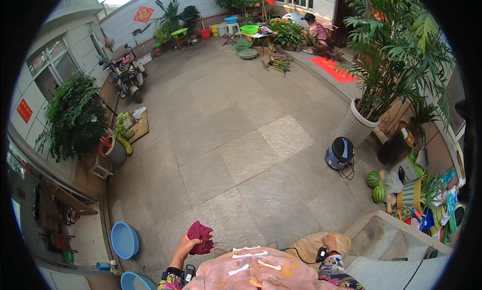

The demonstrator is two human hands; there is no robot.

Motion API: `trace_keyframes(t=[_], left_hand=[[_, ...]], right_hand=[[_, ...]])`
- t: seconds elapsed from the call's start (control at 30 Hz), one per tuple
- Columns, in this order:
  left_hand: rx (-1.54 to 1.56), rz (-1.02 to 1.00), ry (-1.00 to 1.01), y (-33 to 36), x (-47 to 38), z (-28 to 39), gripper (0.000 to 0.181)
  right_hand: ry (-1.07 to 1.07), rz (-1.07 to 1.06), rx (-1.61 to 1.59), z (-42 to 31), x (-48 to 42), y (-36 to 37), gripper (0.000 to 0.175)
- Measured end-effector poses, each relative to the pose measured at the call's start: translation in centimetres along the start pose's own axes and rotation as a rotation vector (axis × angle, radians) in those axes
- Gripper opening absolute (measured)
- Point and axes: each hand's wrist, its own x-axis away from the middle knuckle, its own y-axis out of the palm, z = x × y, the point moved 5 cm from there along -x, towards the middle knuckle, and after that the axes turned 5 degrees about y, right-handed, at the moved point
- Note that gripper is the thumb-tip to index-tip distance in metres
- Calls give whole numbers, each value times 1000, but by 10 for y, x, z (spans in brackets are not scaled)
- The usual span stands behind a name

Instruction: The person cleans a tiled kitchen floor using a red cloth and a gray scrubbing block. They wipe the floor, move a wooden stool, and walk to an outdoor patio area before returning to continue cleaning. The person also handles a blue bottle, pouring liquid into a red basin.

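A crumpled dark red cloth (200,238) is gripped in my left hand (189,244), held out over the paved floor. My right hand (330,241) has its fingers curled at the right side, over or against a round woven straw-coloured thing (312,244); what it may hold is hidden. A pink apron (256,271) with white bow-like trims covers my front between the hands. Black devices are strapped at both wrists.
Blue basins (125,240) stand at the lower left. Concrete steps (380,241) lie at the right, near watermelons (379,194) and a blue cooker-like appliance (340,153). A person (320,35) sits far off beside plants. A scooter (128,73) stands at the upper left.
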Motion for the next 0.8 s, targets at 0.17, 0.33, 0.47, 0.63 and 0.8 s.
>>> trace_keyframes(t=[0.17, 0.33, 0.47, 0.63, 0.8], left_hand=[[67, 223, -118, -87, 57, -44, 39], [284, 391, -17, -166, 124, -85, 41], [277, 600, -22, -225, 185, -103, 39], [367, 805, -215, -265, 220, -103, 46], [489, 968, -210, -293, 235, -113, 47]], right_hand=[[-412, 10, -65, -201, 26, 44, 33], [-819, -188, 38, -408, 143, 119, 40], [-975, -475, 199, -534, 257, 192, 44], [-910, -692, 350, -618, 311, 255, 48], [-848, -634, 611, -670, 256, 299, 50]])
